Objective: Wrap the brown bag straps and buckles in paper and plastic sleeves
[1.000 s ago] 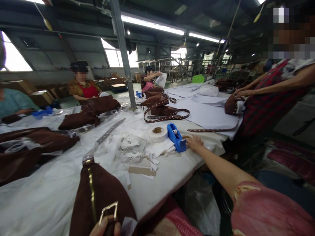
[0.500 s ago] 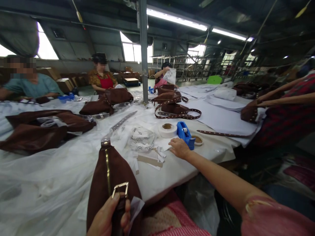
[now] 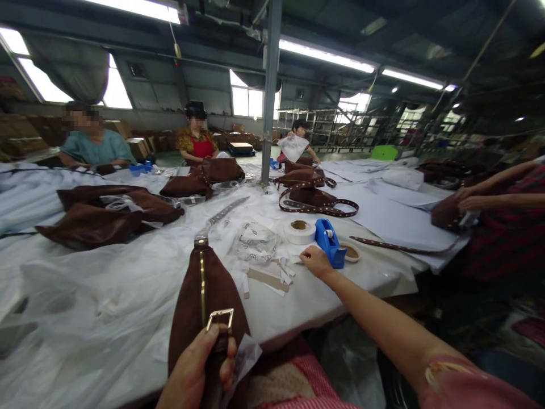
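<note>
My left hand (image 3: 202, 358) is closed around the short strap of a dark brown leather bag, thumb against its gold-coloured buckle (image 3: 220, 321). The bag (image 3: 217, 272) lies on the table in front of me, its brass zip facing up and its far end pointing away. A piece of clear plastic (image 3: 249, 355) sticks out beside that hand. Over to the right, my right hand (image 3: 317, 262) has its fingers curled together on small white paper (image 3: 298, 257), just left of a blue tape dispenser (image 3: 330, 244). What those fingers hold, if anything, is hidden.
A white tape roll (image 3: 300, 232), a crumpled printed plastic bag (image 3: 258, 241) and card strips (image 3: 268, 278) lie mid-table. Brown bags (image 3: 106, 221) and a studded strap (image 3: 340, 213) are farther off. Several co-workers surround the table; a metal post (image 3: 270, 96) rises behind it.
The view has swung a little left, so things sit farther right. My right hand's fingers, stretched out before, are now curled in. My left hand keeps its hold on the strap.
</note>
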`<action>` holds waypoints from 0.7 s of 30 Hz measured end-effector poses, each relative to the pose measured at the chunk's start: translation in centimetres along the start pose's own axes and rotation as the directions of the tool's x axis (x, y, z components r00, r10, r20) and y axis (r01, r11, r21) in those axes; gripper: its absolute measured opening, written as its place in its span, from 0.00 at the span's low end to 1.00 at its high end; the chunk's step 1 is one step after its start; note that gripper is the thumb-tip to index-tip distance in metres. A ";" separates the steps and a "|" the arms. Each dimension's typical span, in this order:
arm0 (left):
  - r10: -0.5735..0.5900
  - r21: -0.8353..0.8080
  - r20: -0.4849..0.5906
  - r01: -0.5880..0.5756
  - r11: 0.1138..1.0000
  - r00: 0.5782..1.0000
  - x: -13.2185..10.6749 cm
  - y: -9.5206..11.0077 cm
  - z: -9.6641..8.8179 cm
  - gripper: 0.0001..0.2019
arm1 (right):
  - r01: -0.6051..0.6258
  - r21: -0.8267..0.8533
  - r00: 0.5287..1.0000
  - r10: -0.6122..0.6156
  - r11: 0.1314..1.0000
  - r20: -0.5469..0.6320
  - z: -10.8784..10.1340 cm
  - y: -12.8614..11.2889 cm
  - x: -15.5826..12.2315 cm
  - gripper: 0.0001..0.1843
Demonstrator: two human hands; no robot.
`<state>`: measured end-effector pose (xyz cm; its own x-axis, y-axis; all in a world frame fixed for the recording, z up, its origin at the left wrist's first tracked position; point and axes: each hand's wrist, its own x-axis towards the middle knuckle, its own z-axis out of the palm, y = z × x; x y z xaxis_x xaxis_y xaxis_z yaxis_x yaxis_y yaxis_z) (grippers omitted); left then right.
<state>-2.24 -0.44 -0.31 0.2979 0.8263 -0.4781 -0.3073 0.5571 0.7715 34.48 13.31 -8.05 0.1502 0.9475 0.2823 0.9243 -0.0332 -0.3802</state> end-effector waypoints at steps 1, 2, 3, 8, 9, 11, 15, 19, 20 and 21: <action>-0.005 -0.025 0.005 0.005 1.000 1.000 -0.1 0.0 0.2 0.25 | 0.032 0.046 0.999 -0.031 0.998 -0.023 -0.7 -1.0 -0.5 0.09; -0.010 -0.053 0.007 0.010 0.999 1.000 -0.2 0.1 0.4 0.24 | 0.082 0.094 0.996 -0.079 0.992 -0.042 -1.3 -2.2 -1.2 0.09; -0.012 -0.080 0.014 0.013 0.997 1.000 -0.3 0.2 0.6 0.23 | 0.143 0.141 0.989 -0.136 0.980 -0.057 -2.0 -3.7 -2.0 0.10; 0.012 -0.143 0.117 0.005 0.990 0.993 -0.7 1.2 1.5 0.19 | 0.536 0.322 0.844 -0.498 0.780 -0.198 -4.8 -12.4 -7.9 0.08; 0.000 -0.128 0.147 0.020 0.992 0.989 -0.7 1.3 1.5 0.20 | 0.623 0.306 0.782 -0.580 0.720 -0.228 -5.4 -13.8 -9.1 0.06; -0.033 -0.105 0.156 0.050 0.993 0.987 -0.5 1.3 1.3 0.21 | 0.752 0.232 0.658 -0.720 0.617 -0.219 -6.3 -15.9 -11.0 0.07; -0.075 -0.062 0.146 0.085 0.994 0.986 -0.3 0.7 1.0 0.18 | 0.863 0.149 0.501 -0.853 0.482 -0.147 -7.3 -17.4 -13.3 0.06; 0.003 -0.032 0.139 0.001 0.999 0.990 -0.7 0.5 1.1 0.16 | 0.770 0.383 0.613 -0.758 0.510 -0.222 -7.0 -16.5 -14.1 0.11; 0.045 -0.016 0.127 -0.044 0.999 0.991 -1.0 0.6 1.2 0.17 | 0.669 0.487 0.716 -0.663 0.561 -0.218 -6.9 -16.2 -14.1 0.12; 0.089 0.001 0.115 -0.089 0.996 0.989 -1.2 0.7 1.3 0.19 | 0.526 0.597 0.819 -0.551 0.605 -0.163 -6.7 -15.8 -14.1 0.12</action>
<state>-1.67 -1.17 1.32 0.3714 0.8573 -0.3565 -0.3316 0.4811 0.8115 20.09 -1.63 -0.08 -0.3291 0.7421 0.5839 0.4287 0.6684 -0.6078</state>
